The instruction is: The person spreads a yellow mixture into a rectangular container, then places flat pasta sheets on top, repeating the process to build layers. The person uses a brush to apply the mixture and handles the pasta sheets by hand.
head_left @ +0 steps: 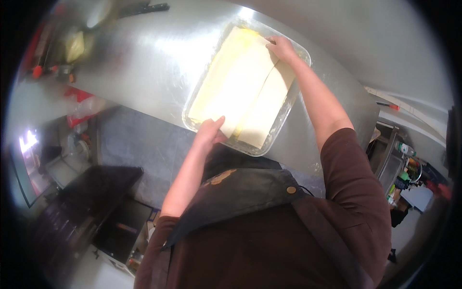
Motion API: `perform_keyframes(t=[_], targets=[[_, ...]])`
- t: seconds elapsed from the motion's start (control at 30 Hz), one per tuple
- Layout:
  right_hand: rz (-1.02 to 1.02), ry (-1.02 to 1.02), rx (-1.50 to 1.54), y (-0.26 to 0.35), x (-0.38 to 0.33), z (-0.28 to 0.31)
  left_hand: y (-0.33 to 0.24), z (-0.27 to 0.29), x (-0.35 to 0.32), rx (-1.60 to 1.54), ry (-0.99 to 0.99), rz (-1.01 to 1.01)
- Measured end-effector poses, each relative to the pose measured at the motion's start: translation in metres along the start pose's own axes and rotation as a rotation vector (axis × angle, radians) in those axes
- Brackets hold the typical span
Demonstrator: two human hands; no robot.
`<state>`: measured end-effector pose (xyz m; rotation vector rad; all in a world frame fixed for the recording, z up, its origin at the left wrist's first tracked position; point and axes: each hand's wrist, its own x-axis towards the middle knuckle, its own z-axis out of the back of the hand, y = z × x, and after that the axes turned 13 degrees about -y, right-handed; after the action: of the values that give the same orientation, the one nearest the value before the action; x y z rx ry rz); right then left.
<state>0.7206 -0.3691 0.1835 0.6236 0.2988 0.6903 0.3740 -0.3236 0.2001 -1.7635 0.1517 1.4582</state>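
A clear plastic tub (pixel 275 140) stands on the metal worktop, with stacked flat, pale yellow sheets inside that look like dough. The wide sheet (pixel 240 82) covers the left and middle of the tub. A narrower strip of sheet (pixel 266 111) lies along the right, with a thin dark gap between them. My left hand (pixel 210 134) grips the wide sheet's near edge, thumb on top and fingers partly hidden below. At the far right corner, my right hand (pixel 282 49) pinches the wide sheet's edge between thumb and fingers.
The metal worktop (pixel 149 62) runs away to the left, with a dark-handled tool (pixel 144 9) at its far side. Blurred items, including a yellow bag (pixel 74 46), sit at the far left. A shelf with bottles (pixel 405 149) stands at the right.
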Motion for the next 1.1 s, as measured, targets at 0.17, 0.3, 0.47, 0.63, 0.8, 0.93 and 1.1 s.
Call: perform_keyframes(t=[0.17, 0.3, 0.47, 0.63, 0.8, 0.93, 1.1], targets=[[0.04, -0.01, -0.052, 0.003, 0.008, 0.002, 0.017, -0.031, 0.0, 0.098, -0.079, 0.009], [0.202, -0.058, -0.187, 0.004, 0.0, -0.007, 0.015, -0.03, -0.017, 0.012, -0.048, 0.062], [0.201, -0.1, -0.18, 0.002, -0.015, -0.012, 0.022, -0.018, -0.003, 0.141, -0.114, 0.008], [0.315, -0.292, -0.161, -0.021, -0.021, -0.022, 0.016, -0.023, -0.007, 0.262, -0.352, -0.232], [0.218, -0.183, -0.217, -0.01, -0.024, -0.01, 0.01, -0.02, 0.004, 0.65, -0.319, -0.326], [0.234, -0.235, -0.327, -0.006, -0.033, -0.009, 0.006, -0.017, -0.007, 0.965, -0.529, -0.657], [0.228, -0.13, -0.433, 0.0, -0.04, 0.008, 0.01, -0.014, -0.007, 0.926, -0.562, -0.69]])
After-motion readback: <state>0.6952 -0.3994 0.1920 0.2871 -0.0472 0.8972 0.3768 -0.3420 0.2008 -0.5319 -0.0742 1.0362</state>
